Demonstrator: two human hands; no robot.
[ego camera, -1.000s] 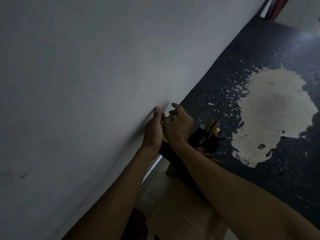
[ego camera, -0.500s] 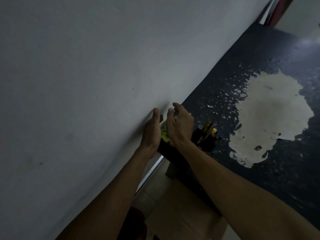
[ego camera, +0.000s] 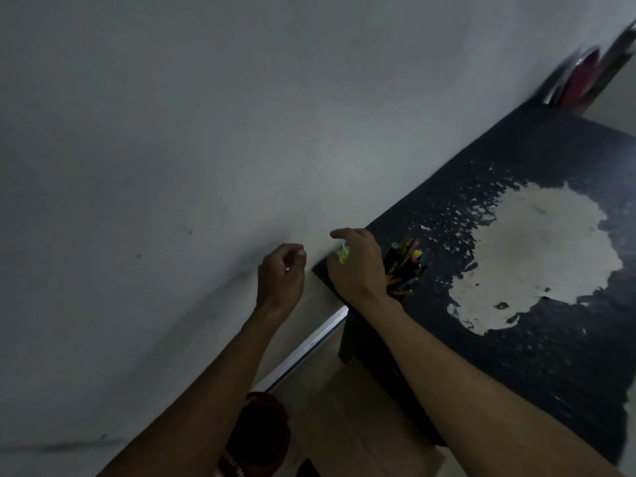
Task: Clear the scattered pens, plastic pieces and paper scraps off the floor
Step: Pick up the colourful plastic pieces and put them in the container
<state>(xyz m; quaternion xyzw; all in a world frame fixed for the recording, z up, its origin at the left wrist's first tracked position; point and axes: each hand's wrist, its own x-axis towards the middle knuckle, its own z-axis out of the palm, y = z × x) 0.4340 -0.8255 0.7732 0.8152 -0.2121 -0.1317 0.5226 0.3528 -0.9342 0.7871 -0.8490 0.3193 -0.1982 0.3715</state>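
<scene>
Right hand point(ego camera: 358, 266): fingers curled down over a small yellow-green scrap point(ego camera: 342, 253), crumpled and thin like paper, pinched at the near corner of the table; only its edge shows under the fingers. Left hand point(ego camera: 281, 274): closed into a loose fist just beside the wall, apart from the right hand; whether it holds anything cannot be told, though a small pale glint shows at the palm.

Pen holder point(ego camera: 402, 270): dark, upright container just right of the right hand, standing on the table. Contents: a bundle of pens point(ego camera: 409, 251), slim rods with yellow, red and dark tips, leaning outward.

Table point(ego camera: 516, 356): black top, flat and matte, with a large irregular patch worn to pale beige and speckled flakes around it; back edge against the wall.

Wall point(ego camera: 172, 132): plain grey-white, smooth, lightly scuffed.

Floor point(ego camera: 344, 407): pale tile below the table edge.
</scene>
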